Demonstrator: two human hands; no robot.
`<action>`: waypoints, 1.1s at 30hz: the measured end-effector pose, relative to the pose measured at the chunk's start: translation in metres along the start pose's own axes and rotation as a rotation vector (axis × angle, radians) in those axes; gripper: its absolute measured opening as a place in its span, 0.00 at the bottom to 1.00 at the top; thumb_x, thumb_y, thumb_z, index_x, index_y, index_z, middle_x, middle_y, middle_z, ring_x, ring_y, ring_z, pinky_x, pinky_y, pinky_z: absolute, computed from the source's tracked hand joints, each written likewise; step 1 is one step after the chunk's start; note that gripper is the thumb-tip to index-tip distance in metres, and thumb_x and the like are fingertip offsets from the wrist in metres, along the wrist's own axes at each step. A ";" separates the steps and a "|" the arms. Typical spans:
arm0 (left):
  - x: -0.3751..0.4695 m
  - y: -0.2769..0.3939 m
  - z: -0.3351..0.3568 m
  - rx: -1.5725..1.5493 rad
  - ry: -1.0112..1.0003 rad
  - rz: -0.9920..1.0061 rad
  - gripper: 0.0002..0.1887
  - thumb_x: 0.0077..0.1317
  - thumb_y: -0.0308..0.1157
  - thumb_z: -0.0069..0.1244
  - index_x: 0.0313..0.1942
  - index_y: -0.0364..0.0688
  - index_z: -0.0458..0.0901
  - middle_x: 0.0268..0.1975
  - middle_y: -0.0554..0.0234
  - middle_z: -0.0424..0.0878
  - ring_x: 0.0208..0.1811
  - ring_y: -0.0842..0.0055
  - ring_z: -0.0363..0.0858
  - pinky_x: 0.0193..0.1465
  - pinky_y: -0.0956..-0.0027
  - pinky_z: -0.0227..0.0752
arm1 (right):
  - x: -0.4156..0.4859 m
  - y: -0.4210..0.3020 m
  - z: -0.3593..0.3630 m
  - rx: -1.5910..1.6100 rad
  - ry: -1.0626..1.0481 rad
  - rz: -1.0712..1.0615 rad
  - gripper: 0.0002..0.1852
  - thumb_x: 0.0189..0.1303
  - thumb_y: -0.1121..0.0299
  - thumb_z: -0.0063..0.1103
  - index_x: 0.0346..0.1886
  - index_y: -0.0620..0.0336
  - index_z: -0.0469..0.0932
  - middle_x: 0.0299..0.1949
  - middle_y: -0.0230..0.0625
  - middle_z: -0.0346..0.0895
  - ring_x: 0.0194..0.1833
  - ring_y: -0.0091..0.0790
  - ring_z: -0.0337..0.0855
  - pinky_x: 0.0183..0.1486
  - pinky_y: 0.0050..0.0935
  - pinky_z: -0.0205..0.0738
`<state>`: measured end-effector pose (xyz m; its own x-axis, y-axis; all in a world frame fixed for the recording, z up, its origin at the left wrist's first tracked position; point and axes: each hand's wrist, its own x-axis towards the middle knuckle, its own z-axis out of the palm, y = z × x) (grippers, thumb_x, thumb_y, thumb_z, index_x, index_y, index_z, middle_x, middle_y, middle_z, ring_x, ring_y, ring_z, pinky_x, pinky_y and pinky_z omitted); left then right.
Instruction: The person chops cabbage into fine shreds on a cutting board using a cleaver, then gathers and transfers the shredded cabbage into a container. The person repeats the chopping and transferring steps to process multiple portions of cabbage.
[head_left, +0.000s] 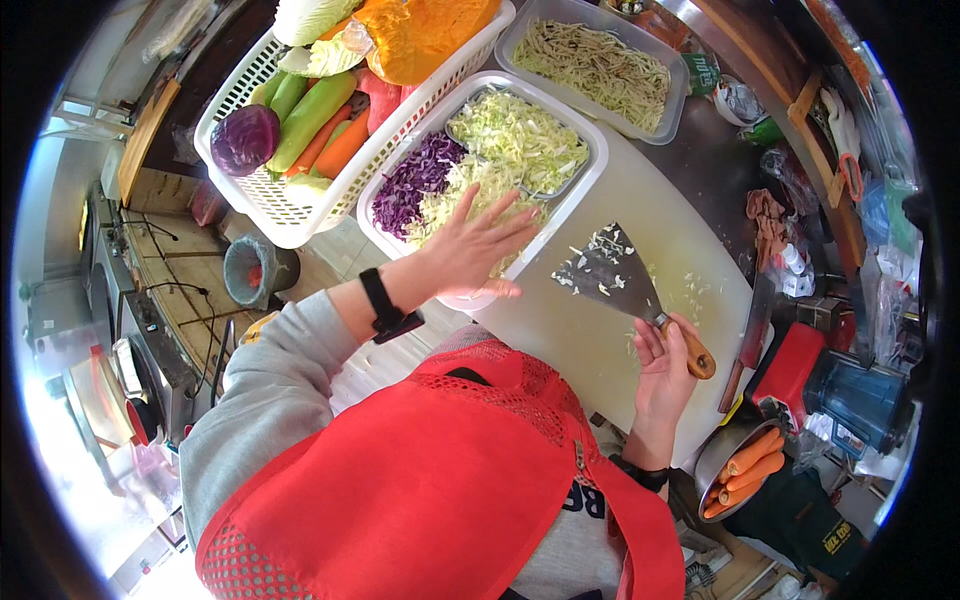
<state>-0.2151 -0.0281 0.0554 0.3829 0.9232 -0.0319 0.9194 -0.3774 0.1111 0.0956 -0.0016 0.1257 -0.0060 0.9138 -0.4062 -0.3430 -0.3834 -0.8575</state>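
My left hand (480, 244), palm down with its fingers spread, is over the near part of a white plastic tub (596, 169) and holds nothing. In that tub lie shredded purple cabbage (420, 176) and pale shredded cabbage (442, 202), with more shredded green cabbage (517, 135) in a smaller tray at its far side. My right hand (666, 356) grips the wooden handle of a wide metal scraper (619, 274). Its blade, tilted over the white cutting board (585, 337), has cabbage bits stuck to it. More shreds are scattered on the board.
A white basket (322, 202) of vegetables stands beyond the tub, at the upper left. A clear container (679, 97) of thin shreds is at the top. A cleaver (742, 360) lies along the board's right edge, near a metal bowl (701, 465) of carrots and a red blender (791, 371).
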 end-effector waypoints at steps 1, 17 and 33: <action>0.008 -0.003 0.001 0.019 0.002 -0.013 0.49 0.62 0.76 0.23 0.73 0.49 0.57 0.77 0.67 0.49 0.80 0.62 0.38 0.76 0.37 0.28 | 0.000 0.001 0.000 -0.006 -0.001 -0.002 0.14 0.67 0.71 0.57 0.53 0.63 0.72 0.43 0.40 0.80 0.43 0.40 0.86 0.42 0.28 0.82; 0.021 0.049 -0.033 -0.594 0.265 0.141 0.55 0.63 0.72 0.34 0.74 0.34 0.41 0.77 0.43 0.41 0.79 0.48 0.36 0.76 0.44 0.37 | 0.009 0.025 0.078 -0.101 -0.275 -0.013 0.12 0.66 0.77 0.57 0.52 0.67 0.72 0.44 0.43 0.80 0.43 0.35 0.86 0.44 0.30 0.84; 0.025 0.000 -0.010 -0.951 0.635 -0.291 0.17 0.73 0.29 0.43 0.59 0.34 0.75 0.64 0.46 0.71 0.61 0.63 0.74 0.59 0.67 0.70 | 0.016 -0.064 -0.065 -0.534 -0.014 -0.420 0.10 0.63 0.78 0.60 0.47 0.65 0.76 0.38 0.38 0.82 0.40 0.30 0.86 0.42 0.26 0.81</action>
<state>-0.2063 -0.0047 0.0648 -0.1905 0.9374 0.2914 0.4250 -0.1889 0.8853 0.1788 0.0294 0.1537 0.0133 0.9999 -0.0031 0.1925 -0.0056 -0.9813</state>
